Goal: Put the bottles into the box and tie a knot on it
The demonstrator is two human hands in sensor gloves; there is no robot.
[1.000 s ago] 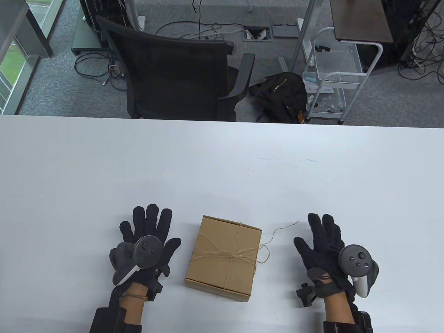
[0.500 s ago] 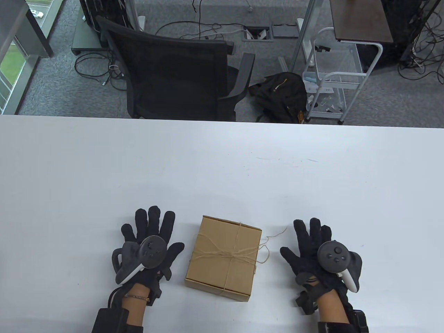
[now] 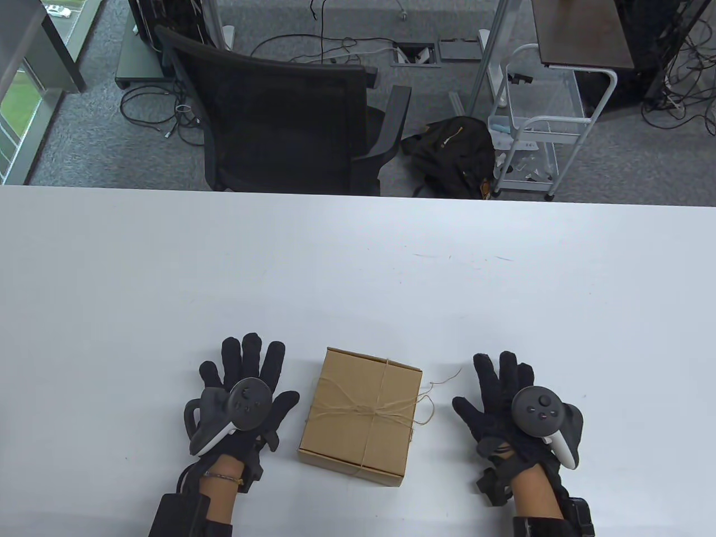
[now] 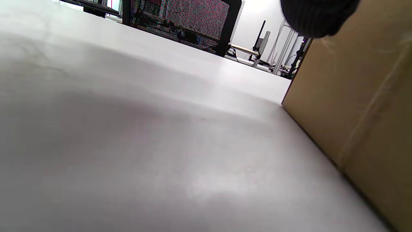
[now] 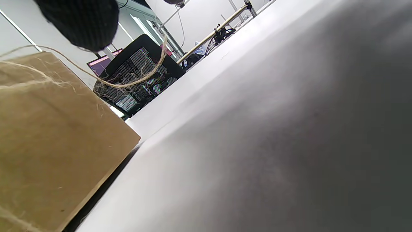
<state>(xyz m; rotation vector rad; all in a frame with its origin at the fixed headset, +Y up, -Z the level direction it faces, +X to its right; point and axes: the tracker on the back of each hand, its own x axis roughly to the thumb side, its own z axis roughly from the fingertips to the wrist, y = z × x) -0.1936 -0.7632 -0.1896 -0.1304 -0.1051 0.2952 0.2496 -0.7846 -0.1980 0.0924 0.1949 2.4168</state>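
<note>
A shut brown cardboard box (image 3: pixel 361 414) sits near the table's front edge, crossed by twine (image 3: pixel 369 413) tied in a knot on its lid, with a loose end (image 3: pixel 444 380) trailing to the right. No bottle is visible. My left hand (image 3: pixel 249 386) lies flat on the table left of the box with fingers spread, holding nothing. My right hand (image 3: pixel 498 391) lies flat to the right of the box, fingers straight, also holding nothing. In the left wrist view the box's side (image 4: pixel 360 96) fills the right. In the right wrist view the box (image 5: pixel 48 138) and twine (image 5: pixel 128 82) are at left.
The white table (image 3: pixel 358 268) stretches wide beyond the box. Past its far edge stand a black office chair (image 3: pixel 279 117), a dark bag (image 3: pixel 447 154) on the floor and a white wire cart (image 3: pixel 537 128).
My right hand moved left toward the box and settled flat. My left hand shifted slightly right and down. The box did not move.
</note>
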